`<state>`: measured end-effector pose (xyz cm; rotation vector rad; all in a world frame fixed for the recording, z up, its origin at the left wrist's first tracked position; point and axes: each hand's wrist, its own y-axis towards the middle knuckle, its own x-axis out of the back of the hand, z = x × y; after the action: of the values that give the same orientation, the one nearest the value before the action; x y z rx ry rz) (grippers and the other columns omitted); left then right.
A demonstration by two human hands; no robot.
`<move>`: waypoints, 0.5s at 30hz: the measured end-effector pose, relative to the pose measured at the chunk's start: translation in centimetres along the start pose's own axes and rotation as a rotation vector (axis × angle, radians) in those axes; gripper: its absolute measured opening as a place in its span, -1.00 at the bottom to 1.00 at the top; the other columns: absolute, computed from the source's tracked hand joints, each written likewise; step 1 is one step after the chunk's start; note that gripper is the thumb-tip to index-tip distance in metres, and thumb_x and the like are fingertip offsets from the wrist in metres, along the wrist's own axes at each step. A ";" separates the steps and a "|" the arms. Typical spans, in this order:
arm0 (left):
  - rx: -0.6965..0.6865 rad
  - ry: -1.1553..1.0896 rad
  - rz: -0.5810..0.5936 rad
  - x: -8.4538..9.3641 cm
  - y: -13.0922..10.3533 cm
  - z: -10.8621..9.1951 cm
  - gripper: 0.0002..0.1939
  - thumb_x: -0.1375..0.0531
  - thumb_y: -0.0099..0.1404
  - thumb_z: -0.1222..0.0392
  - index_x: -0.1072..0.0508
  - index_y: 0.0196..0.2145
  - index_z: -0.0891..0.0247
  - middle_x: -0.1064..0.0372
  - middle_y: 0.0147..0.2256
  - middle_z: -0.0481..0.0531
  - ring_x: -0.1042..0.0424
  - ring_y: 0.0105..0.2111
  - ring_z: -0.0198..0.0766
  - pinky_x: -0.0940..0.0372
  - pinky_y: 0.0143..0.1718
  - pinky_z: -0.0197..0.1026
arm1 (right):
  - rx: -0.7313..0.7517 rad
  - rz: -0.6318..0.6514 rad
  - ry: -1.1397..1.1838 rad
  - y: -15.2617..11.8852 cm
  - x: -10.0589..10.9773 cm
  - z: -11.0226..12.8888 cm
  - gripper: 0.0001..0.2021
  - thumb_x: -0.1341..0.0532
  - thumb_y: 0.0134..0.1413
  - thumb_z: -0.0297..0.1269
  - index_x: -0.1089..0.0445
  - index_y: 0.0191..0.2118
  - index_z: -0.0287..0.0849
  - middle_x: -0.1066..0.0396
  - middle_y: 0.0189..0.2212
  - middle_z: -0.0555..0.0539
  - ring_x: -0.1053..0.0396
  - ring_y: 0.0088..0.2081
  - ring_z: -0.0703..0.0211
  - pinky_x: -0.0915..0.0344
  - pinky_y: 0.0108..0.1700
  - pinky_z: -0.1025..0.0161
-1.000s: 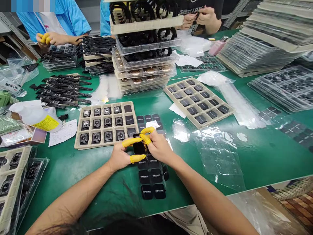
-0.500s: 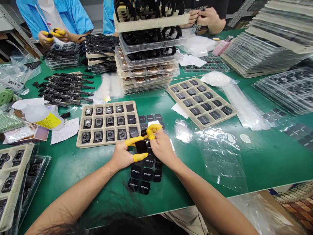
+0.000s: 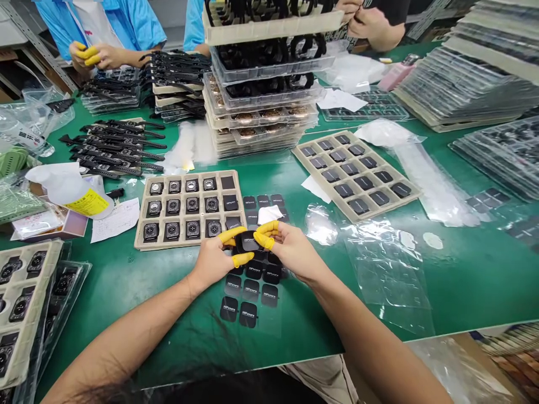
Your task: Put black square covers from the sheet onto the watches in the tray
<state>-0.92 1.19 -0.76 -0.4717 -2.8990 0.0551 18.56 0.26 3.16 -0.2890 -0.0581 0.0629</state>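
Note:
My left hand (image 3: 213, 259), with yellow finger cots, grips a black watch case (image 3: 239, 242) by its edges between thumb and fingers. Against its face lies a black square film (image 3: 251, 241) with pale lettering, pinched at its right edge by my right hand (image 3: 297, 249), also in yellow cots. Whether the film fully touches the watch face cannot be made out. Below both hands, a clear sheet of similar black films (image 3: 251, 290) lies on the green table. A white cloth (image 3: 270, 214) rests on the sheet's upper part, just beyond my right fingers.
Left of centre stands a beige tray of watch cases (image 3: 182, 242); another beige tray (image 3: 300, 152) is at the right. Tall tray stacks (image 3: 273, 31) rise at the back. A white bottle (image 3: 69, 188) leans at left. Clear plastic sheets (image 3: 391, 286) lie right. Co-workers' hands (image 3: 95, 56) work across the table.
The white cloth has left my right hand and lies on the film sheet. My right fingers now hold a lettered black film at the watch face. The view has shifted slightly.

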 end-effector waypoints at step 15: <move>-0.036 0.161 0.013 0.0 -0.1 -0.8 -0.41 -0.42 0.05 0.22 -0.55 0.09 0.19 -0.64 -0.29 -0.03 -0.59 -0.30 -0.24 -0.50 -0.14 -0.22 | -0.108 0.009 0.047 0.3 -0.8 -0.8 -0.59 -0.52 -0.27 -0.02 -0.44 -0.36 -0.15 -0.54 -0.34 -0.07 -0.50 -0.34 0.13 -0.52 -0.22 0.12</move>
<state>-0.83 1.08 0.05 -0.4785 -2.7431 -0.0323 17.81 0.23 2.24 -0.3984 -0.0135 0.0617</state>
